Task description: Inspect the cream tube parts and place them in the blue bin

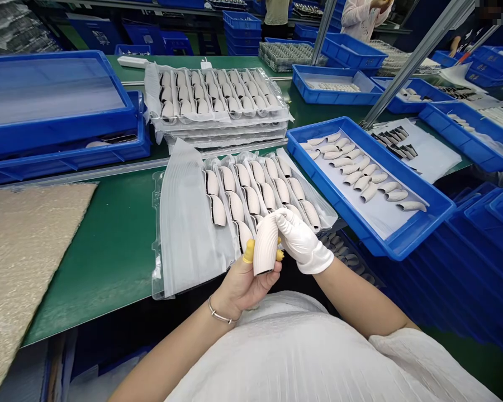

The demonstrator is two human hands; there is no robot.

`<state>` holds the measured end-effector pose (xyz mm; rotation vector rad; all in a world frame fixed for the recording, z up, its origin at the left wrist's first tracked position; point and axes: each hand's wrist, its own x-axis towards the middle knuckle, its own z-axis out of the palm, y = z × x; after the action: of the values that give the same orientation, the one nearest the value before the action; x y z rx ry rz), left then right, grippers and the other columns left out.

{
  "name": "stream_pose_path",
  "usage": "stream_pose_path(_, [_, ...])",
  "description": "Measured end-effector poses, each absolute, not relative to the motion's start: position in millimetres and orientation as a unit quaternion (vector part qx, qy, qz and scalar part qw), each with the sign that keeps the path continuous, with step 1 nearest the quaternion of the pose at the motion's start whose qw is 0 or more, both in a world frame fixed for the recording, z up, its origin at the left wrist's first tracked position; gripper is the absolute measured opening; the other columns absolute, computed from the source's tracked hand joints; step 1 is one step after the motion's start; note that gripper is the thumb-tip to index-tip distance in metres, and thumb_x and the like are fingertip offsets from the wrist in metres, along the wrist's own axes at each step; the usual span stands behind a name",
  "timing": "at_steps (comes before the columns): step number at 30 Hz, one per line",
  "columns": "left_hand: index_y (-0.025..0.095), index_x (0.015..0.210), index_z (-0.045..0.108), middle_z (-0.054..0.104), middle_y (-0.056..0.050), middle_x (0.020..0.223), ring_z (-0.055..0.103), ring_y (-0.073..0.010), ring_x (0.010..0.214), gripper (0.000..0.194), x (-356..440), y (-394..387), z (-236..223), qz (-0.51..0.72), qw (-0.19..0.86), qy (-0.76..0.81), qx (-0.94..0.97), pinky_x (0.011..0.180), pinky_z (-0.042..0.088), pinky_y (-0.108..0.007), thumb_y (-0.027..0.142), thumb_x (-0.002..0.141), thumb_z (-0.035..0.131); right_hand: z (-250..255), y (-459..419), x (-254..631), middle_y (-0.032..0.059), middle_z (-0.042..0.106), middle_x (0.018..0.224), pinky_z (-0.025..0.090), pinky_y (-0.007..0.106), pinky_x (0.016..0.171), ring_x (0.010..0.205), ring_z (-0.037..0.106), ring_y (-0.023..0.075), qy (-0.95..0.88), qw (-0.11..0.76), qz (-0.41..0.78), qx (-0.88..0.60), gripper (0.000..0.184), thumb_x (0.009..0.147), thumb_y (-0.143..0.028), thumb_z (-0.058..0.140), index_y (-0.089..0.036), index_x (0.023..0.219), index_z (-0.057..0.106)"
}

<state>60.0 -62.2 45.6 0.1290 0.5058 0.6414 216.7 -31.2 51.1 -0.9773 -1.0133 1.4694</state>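
Between both hands, close to my body, is a cream-white curved shell piece [266,245] with ridges along its length and a dark lower edge. My left hand [247,282], with yellow covers on some fingertips, grips it from below and the left side. The white-gloved right hand [299,240] pinches its upper end. Just beyond them lies a clear plastic tray [157,268] lined with white foam sheet [184,223], where similar shell pieces [235,206] rest in rows. At the right, a blue bin [402,245] contains more loose cream pieces [362,183] on white paper.
A stack of filled clear trays [226,131] stands behind on the green table [121,223]. Large blue bins [58,128] are at the left, above a tan foam sheet [29,240]. A metal post [414,67] slants up at the right. Other people [360,19] are in the background.
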Motion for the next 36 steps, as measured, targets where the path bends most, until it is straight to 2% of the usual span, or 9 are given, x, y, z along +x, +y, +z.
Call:
stream_pose_path(2, [0.012,0.095,0.073,0.075,-0.006,0.086,0.072,-0.0137,0.071,0.050,60,-59,47,0.339,0.893,0.276,0.107,0.067,0.061,-0.020,0.054,0.069,0.084,53,-32,221,0.0055,0.065,0.108,0.055,0.033,0.084,0.092,0.063,0.0171,-0.472,0.518,0.579,-0.416,0.043,0.086,-0.057,0.069,-0.023,0.110,0.060])
stream_pose_path(4, [0.013,0.096,0.073,0.075,-0.006,0.089,0.071,-0.0150,0.075,0.050,61,-57,48,0.372,0.864,0.303,0.154,0.069,0.061,-0.022,0.054,0.069,0.084,57,-36,223,0.0094,0.055,0.135,0.052,0.038,0.097,0.116,0.058,0.0226,-0.529,0.490,0.541,-0.434,0.068,0.078,-0.054,0.079,-0.025,0.132,0.051])
stream_pose_path(7, [0.014,0.090,0.070,0.073,-0.004,0.084,0.069,-0.0142,0.075,0.044,63,-55,52,0.405,0.831,0.319,0.210,0.070,0.060,-0.024,0.053,0.073,0.082,66,-41,223,0.0099,0.042,0.151,0.046,0.043,0.106,0.133,0.047,0.0277,-0.579,0.433,0.499,-0.478,0.091,0.068,-0.046,0.088,-0.027,0.145,0.043])
stream_pose_path(11, [0.015,0.093,0.068,0.073,-0.004,0.085,0.069,-0.0147,0.075,0.043,63,-57,56,0.393,0.821,0.343,0.231,0.070,0.060,-0.025,0.052,0.074,0.081,76,-41,219,0.0067,0.064,0.115,0.054,0.037,0.089,0.101,0.063,0.0207,-0.510,0.440,0.533,-0.512,0.053,0.080,-0.044,0.078,-0.022,0.125,0.060])
stream_pose_path(14, [0.013,0.096,0.068,0.073,-0.006,0.087,0.071,-0.0166,0.076,0.043,62,-60,61,0.368,0.835,0.354,0.204,0.071,0.061,-0.026,0.049,0.076,0.080,74,-36,216,0.0018,0.064,0.091,0.052,0.029,0.072,0.080,0.061,0.0147,-0.438,0.471,0.582,-0.498,0.035,0.083,-0.047,0.073,-0.019,0.103,0.066])
stream_pose_path(21, [0.010,0.103,0.068,0.073,-0.007,0.084,0.073,-0.0141,0.070,0.028,64,-60,72,0.326,0.871,0.365,0.051,0.062,0.062,-0.021,0.035,0.099,0.055,44,-30,212,-0.0038,0.058,0.072,0.044,0.024,0.063,0.065,0.053,0.0100,-0.307,0.508,0.660,-0.460,0.038,0.077,-0.050,0.079,-0.018,0.079,0.059])
stream_pose_path(26, [0.009,0.106,0.066,0.072,-0.008,0.080,0.072,-0.0137,0.066,0.032,67,-59,71,0.327,0.873,0.362,0.015,0.060,0.062,-0.020,0.036,0.101,0.050,38,-30,212,-0.0036,0.059,0.073,0.045,0.023,0.064,0.064,0.054,0.0097,-0.284,0.526,0.671,-0.438,0.037,0.075,-0.048,0.081,-0.019,0.079,0.059])
stream_pose_path(31, [0.009,0.100,0.068,0.071,-0.008,0.080,0.070,-0.0121,0.065,0.039,62,-63,70,0.336,0.891,0.304,-0.009,0.060,0.061,-0.019,0.040,0.103,0.044,45,-31,214,0.0005,0.065,0.088,0.050,0.025,0.074,0.077,0.060,0.0126,-0.291,0.523,0.715,-0.361,0.034,0.076,-0.048,0.082,-0.021,0.093,0.068])
stream_pose_path(36, [0.009,0.097,0.069,0.071,-0.007,0.081,0.068,-0.0097,0.064,0.042,48,-70,63,0.336,0.920,0.201,0.025,0.063,0.059,-0.017,0.049,0.096,0.056,52,-29,206,0.0020,0.065,0.083,0.051,0.027,0.072,0.074,0.060,0.0142,-0.357,0.472,0.734,-0.333,0.039,0.071,-0.052,0.084,-0.020,0.089,0.071])
